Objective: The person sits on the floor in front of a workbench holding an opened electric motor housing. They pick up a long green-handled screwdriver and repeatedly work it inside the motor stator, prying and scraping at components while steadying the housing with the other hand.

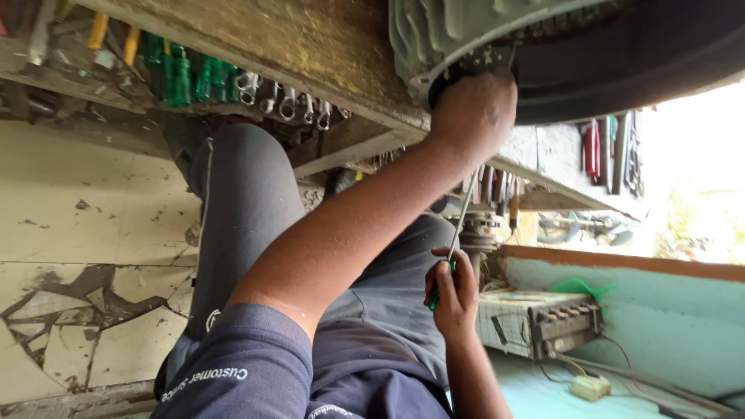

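Left hand [473, 112] clenched against a ribbed grey motor housing [458, 31] overhead — below it, right hand [452, 291] grips a green-handled screwdriver [458, 233], shaft angled upward.

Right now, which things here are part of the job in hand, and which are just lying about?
In use: left hand on the grey ribbed housing; right hand gripping the green-handled screwdriver.

Lying about: spanners and green screwdrivers on the rack; red-handled tools; terminal box; small white block.
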Tool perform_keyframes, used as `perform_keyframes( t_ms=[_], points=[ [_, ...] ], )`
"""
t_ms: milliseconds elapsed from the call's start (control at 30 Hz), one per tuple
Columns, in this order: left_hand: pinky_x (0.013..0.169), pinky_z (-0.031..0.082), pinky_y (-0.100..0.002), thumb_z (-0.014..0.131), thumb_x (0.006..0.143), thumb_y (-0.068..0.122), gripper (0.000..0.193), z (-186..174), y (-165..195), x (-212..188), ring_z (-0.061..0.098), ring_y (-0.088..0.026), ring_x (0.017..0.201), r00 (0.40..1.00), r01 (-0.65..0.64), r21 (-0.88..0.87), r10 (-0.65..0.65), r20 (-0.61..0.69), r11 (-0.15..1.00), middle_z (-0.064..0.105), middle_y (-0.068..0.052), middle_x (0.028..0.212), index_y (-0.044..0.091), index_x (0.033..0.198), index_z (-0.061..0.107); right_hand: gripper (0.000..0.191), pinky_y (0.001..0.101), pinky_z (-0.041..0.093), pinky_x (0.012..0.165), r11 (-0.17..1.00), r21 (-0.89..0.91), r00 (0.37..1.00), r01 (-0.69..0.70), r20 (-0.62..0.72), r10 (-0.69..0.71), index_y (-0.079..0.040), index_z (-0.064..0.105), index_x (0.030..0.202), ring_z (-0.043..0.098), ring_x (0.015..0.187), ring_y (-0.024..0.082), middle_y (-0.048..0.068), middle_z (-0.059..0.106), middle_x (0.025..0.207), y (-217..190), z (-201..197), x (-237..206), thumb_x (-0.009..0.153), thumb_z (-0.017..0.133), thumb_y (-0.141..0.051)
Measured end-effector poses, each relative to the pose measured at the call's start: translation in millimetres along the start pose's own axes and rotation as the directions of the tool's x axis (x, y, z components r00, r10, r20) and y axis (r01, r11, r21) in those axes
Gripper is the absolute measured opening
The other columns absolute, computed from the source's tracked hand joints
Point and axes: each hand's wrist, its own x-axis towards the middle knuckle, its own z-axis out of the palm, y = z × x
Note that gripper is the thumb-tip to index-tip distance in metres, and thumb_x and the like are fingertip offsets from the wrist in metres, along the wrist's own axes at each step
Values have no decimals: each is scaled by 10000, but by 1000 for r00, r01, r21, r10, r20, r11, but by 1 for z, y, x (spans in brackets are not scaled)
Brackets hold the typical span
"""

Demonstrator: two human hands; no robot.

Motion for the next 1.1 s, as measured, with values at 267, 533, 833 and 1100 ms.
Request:
perform_keyframes(
  t_ms=[267,533,833,1100],
  points=[
    [506,619,-407,621,872,69,97,3,-2,9,766,-295,653,998,59,61,-61,34,996,737,-198,762,-4,874,684,301,227,387,445,982,179,997,-63,53,54,-15,598,1160,474,491,93,51,557,647,-5,-22,5,1094,404,-236],
    [428,571,-382,557,938,114,168,-5,-3,10,701,-222,578,987,44,215,-76,145,976,704,-164,740,21,874,681,114,247,398,461,930,360,997,-76,47,64,-49,547,1091,502,530,115,62,589,727,23,-12,24,1024,574,-137],
    [418,524,-327,518,1002,225,267,-17,5,11,690,-174,526,965,80,346,-160,208,935,679,-113,691,-6,982,649,138,227,383,452,961,275,998,-20,65,2,-46,547,1138,449,544,60,0,502,704,27,-18,27,1047,587,-141],
    [446,565,-407,632,980,331,333,-3,-6,12,711,-251,556,1000,9,376,-13,9,927,698,-130,640,67,801,728,183,232,413,475,976,217,998,16,49,-27,-32,551,1185,504,531,68,0,532,706,20,-23,30,1031,582,-125]
  ],
)
